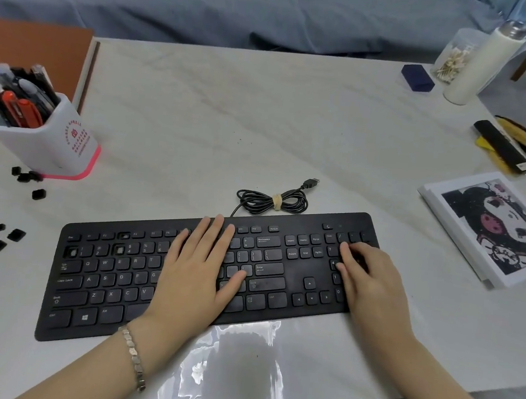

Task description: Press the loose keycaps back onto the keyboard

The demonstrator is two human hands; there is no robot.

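A black keyboard (pixel 111 284) lies across the near part of the table. A few of its key slots near the upper left show bare sockets. My left hand (pixel 198 273) lies flat on the middle keys with straight fingers. My right hand (pixel 366 278) rests on the number pad with its fingertips on the keys. Three loose black keycaps (pixel 5 237) lie on the table left of the keyboard. Several more keycaps (pixel 29 180) sit by the pen holder's base.
A white pen holder (pixel 47 139) full of pens stands at the left. The keyboard's bundled USB cable (pixel 274 198) lies behind it. A picture book (pixel 494 229) lies at the right; a white bottle (pixel 483 62), a jar, a blue box and a banana sit at the back right.
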